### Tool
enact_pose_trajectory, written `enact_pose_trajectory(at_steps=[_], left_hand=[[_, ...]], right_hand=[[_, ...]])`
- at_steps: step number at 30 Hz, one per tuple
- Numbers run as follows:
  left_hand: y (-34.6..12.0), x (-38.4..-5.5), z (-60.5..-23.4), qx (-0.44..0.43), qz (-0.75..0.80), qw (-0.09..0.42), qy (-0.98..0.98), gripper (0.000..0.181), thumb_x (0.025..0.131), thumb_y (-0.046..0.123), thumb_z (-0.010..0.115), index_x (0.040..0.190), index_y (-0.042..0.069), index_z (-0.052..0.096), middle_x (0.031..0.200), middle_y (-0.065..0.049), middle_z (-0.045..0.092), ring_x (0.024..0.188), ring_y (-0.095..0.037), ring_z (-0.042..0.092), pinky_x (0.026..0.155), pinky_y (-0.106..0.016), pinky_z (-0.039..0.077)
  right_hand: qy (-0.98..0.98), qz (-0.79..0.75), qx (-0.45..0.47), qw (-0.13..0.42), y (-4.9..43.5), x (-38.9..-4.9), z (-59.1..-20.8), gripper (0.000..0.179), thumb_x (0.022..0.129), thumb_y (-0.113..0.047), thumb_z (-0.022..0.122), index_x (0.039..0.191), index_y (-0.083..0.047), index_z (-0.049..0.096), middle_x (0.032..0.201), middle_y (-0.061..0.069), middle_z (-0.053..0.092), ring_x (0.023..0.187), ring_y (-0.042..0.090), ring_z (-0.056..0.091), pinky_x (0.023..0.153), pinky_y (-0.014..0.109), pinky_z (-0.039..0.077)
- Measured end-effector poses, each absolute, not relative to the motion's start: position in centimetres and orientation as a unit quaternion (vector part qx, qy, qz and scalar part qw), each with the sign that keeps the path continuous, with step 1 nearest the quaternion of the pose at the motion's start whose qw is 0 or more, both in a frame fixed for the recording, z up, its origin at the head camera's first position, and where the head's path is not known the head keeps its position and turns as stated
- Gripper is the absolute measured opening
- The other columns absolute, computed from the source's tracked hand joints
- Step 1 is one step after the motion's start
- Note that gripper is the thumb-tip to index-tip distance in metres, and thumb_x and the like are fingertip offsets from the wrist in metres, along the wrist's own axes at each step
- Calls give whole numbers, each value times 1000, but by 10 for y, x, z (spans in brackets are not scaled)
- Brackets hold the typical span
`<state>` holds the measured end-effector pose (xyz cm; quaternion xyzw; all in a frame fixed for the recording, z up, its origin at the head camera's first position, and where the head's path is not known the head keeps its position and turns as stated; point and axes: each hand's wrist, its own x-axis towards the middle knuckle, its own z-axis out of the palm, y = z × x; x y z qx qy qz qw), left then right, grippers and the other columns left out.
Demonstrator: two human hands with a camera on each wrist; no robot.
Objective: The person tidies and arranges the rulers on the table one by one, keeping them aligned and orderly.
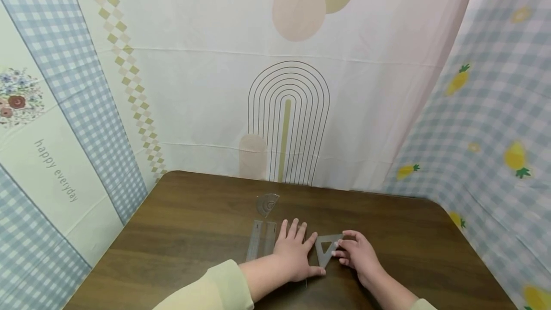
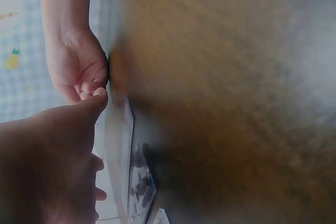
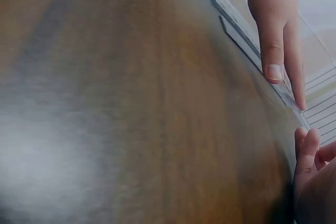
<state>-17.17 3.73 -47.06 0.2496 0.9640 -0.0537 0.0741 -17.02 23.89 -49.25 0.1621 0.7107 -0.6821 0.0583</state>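
A clear set square (image 1: 320, 249) with a triangular cut-out lies on the dark wooden table, between the two hands. My right hand (image 1: 360, 257) pinches its upper right corner, other fingertips along the right edge. My left hand (image 1: 293, 255) rests palm down with fingers spread; its index finger is close to the set square's upper left corner and its thumb close to the lower one. Left of that hand, two clear straight rulers (image 1: 254, 240) lie side by side, partly hidden by the arm. Beyond them is a clear fan-shaped protractor (image 1: 267, 204).
The brown table (image 1: 202, 214) has rounded far corners. A white printed cloth (image 1: 206, 109) hangs behind it, and checked cloths with pineapples (image 1: 473, 133) and flowers hang at the sides. A thin line (image 1: 306, 282) shows on the table below the left hand.
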Motion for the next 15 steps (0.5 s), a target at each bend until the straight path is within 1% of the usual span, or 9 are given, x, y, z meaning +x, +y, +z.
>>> enact_pose_trajectory(at_steps=[8,15], left_hand=[[38,-164,-474,266,-72,74,958,95,77,92,32,157,41,22,165,0,18,152,-28,8,119,-54,4],[38,-160,-471,274,-84,72,955,95,76,92,34,156,42,25,165,0,19,152,-28,9,119,-54,6]], right_hand=[[714,-677,167,61,239,-155,-494,38,98,-2,54,132,0,39,95,11,67,73,22,72,55,27,54],[715,-677,163,61,239,-147,-493,39,97,-1,56,131,2,36,93,11,67,73,24,73,55,29,56]])
